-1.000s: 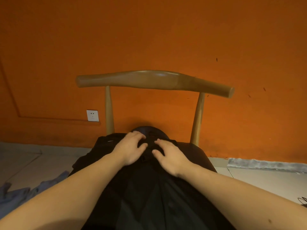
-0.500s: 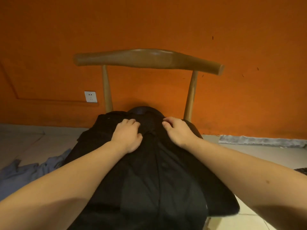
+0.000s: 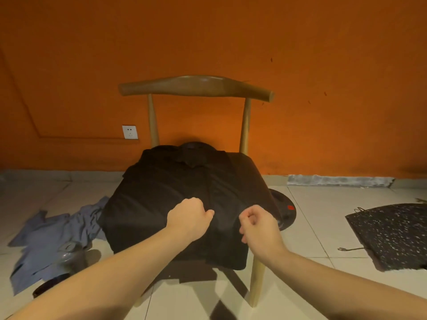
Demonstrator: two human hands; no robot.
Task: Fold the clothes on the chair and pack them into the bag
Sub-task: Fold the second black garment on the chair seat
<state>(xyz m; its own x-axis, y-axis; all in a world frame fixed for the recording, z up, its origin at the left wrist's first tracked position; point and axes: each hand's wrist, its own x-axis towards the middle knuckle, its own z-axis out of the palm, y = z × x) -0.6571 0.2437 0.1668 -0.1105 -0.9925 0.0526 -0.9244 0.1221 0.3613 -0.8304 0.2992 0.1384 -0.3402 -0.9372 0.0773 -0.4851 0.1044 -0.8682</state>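
The black shirt [image 3: 175, 181] lies spread front-up on the seat of the wooden chair [image 3: 196, 87]. Its collar is at 12 o'clock toward the backrest and its hem hangs over the seat's front edge at 6 o'clock. The step in hand looks like smoothing and squaring the front before a fold; the cloth is too dark to tell whether the sleeves are already turned in. Both hands sit on the lower middle of the shirt, one on each side of the placket. The left hand [image 3: 189, 218] is at about 7 o'clock of the shirt's centre, knuckles up, fingers curled under, thumb toward the placket. The right hand [image 3: 256, 225] is at about 5 o'clock, fingers curled toward the palm. Each grip is clenched, but I cannot tell whether it pinches fabric or holds nothing. Next, I judge, the sides need bringing toward the middle, so the hands would have to part toward 9 and 3 o'clock. A blue garment [image 3: 53, 236] lies crumpled on the floor at 8 o'clock. The speckled bag [image 3: 392, 234] lies flat on the floor, well apart at 3 o'clock.
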